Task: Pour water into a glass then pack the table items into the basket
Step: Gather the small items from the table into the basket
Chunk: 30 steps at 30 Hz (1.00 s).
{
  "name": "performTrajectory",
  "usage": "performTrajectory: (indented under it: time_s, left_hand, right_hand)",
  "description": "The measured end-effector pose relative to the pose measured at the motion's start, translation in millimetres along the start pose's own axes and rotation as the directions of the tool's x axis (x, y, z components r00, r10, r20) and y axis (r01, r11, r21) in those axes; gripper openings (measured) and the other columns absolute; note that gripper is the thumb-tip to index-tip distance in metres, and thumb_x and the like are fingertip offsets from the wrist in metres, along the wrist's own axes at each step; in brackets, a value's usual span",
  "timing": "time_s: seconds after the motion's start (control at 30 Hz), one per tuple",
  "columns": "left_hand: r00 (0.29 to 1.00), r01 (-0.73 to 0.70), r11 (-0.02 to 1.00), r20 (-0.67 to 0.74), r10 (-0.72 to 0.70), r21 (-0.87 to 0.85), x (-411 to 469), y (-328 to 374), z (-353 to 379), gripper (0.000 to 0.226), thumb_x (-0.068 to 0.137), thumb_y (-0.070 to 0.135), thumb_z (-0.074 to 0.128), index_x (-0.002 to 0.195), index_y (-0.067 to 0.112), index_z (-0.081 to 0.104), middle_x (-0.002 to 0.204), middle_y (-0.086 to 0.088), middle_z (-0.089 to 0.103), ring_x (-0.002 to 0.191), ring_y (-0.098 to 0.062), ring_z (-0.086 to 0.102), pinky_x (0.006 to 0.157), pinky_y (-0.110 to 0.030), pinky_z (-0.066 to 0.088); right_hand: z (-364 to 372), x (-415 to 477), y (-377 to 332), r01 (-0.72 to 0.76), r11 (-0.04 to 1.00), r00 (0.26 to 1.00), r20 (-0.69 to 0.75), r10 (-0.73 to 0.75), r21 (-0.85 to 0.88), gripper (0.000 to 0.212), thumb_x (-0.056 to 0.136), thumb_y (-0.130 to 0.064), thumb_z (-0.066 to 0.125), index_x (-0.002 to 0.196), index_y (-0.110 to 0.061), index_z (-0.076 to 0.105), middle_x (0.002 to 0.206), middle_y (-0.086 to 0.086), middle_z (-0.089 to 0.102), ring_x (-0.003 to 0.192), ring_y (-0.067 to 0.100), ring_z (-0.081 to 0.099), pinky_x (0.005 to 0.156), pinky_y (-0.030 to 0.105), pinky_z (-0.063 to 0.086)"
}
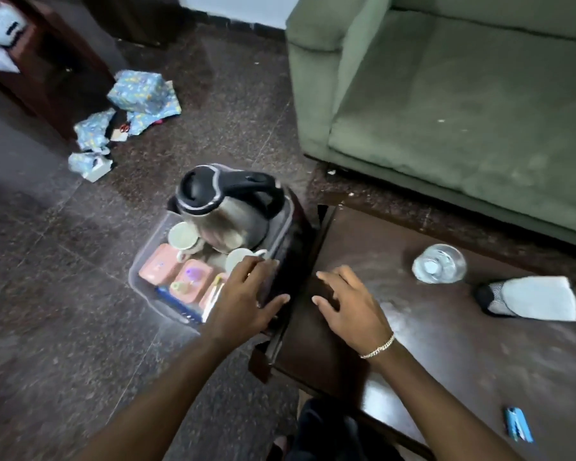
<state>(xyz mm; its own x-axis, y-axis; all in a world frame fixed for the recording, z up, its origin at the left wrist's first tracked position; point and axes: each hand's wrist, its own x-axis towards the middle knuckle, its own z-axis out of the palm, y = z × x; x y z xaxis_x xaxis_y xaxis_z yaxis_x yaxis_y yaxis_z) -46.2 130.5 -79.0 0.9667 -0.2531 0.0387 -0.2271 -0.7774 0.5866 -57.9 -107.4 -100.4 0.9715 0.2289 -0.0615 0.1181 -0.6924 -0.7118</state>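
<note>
A clear plastic basket (147,294) sits on the floor left of the dark table (413,344). Inside it a steel kettle (226,207) with a black lid leans over two white cups (182,236), and pink boxes (157,266) lie at the near end. My left hand (246,297) rests on the basket's right rim, fingers spread, thumb over a dark edge. At the table's left edge my right hand (350,304) hovers with curled fingers and nothing in it. On the table stands a glass of water (439,263).
A white and black cloth (532,297) lies on the table beside the glass, and a small blue object (517,427) near the front edge. A green sofa (446,94) stands behind the table. Wrapped blue parcels (137,94) litter the floor by a dark cabinet (47,61).
</note>
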Motion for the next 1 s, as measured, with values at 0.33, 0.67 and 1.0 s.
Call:
performTrajectory:
  time_s: [0.33,0.67,1.0]
  left_hand:
    - [0.904,-0.203,0.968,0.353,0.242,-0.145,35,133,151,0.059,0.085,0.04,0.079,0.136,0.018,0.058,0.127,0.005,0.054,0.108,-0.013,0.06,0.094,-0.029,0.053]
    - [0.687,-0.34,0.925,0.627,0.367,-0.169,12,233,281,0.059,0.088,0.033,0.075,0.141,0.014,0.056,0.132,-0.002,0.053,0.119,-0.022,0.057,0.104,-0.034,0.046]
    - [0.509,-0.398,0.909,0.793,0.334,-0.127,-11,283,350,0.056,0.089,0.019,0.075,0.141,0.019,0.055,0.13,-0.002,0.049,0.109,-0.027,0.062,0.094,-0.038,0.049]
  right_hand:
    - [-95,-138,150,-0.328,0.944,0.93,-0.163,0.33,0.04,0.043,0.087,-0.028,0.075,0.127,-0.017,0.065,0.11,-0.004,0.056,0.079,0.013,0.06,0.081,0.029,0.055]
    - [-108,-273,260,-0.514,0.857,0.833,-0.222,0.507,0.028,0.048,0.082,-0.044,0.071,0.126,-0.032,0.054,0.108,-0.014,0.046,0.088,0.012,0.058,0.08,0.035,0.058]
    - [-72,-328,286,-0.689,0.724,0.714,-0.145,0.684,0.021,0.065,0.067,-0.061,0.078,0.115,-0.021,0.06,0.102,-0.012,0.043,0.096,0.021,0.059,0.086,0.031,0.05]
